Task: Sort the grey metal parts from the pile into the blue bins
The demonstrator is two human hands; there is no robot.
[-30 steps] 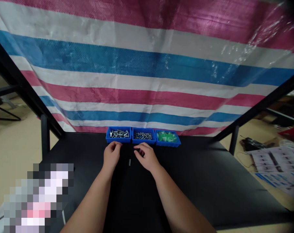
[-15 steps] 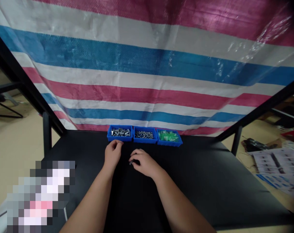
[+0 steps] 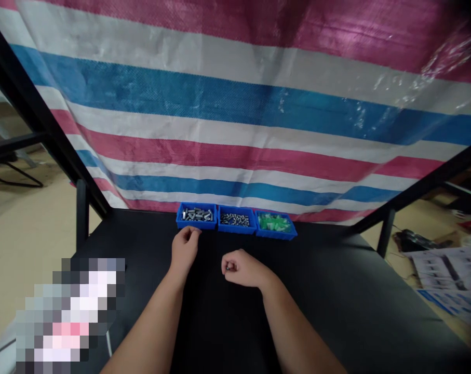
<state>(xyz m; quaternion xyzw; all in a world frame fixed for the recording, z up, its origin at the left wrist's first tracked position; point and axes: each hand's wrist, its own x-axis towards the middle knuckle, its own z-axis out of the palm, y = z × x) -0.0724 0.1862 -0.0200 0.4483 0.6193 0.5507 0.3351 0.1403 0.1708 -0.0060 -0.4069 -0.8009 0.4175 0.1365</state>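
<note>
Over the middle of the matte black tabletop [image 3: 317, 291], to the right of the left hand [image 3: 185, 248] and nearer than its fingertips, I log the right hand [image 3: 245, 269] curled, palm side to the left. Its fingers are clenched around a small dark metallic piece [image 3: 230, 267]; only a glint shows in the hollow between thumb and fingers. Long axis: not readable, too small and mostly covered.

Key relation, my judgement: piece against the left fingertips. From the piece they lie to the left and far, with bare tabletop between. The right hand is the nearer one, since the piece sits inside its grasp, at that hand's left side.

Left hand: thumb and forefinger are drawn close, just beside the near wall of the left blue plastic bin [image 3: 204, 225], which holds silvery metal cylinders [image 3: 198, 214]. Whether the tips meet, touch the wall or pinch anything, I cannot tell from here.

To the right of that bin, in a row: a middle blue plastic bin [image 3: 236, 229] of small shiny metal parts [image 3: 235, 220], then a right blue plastic bin [image 3: 276, 235] of green-and-clear pieces [image 3: 274, 223]. Both lie far of the right hand, apart from it.
</note>
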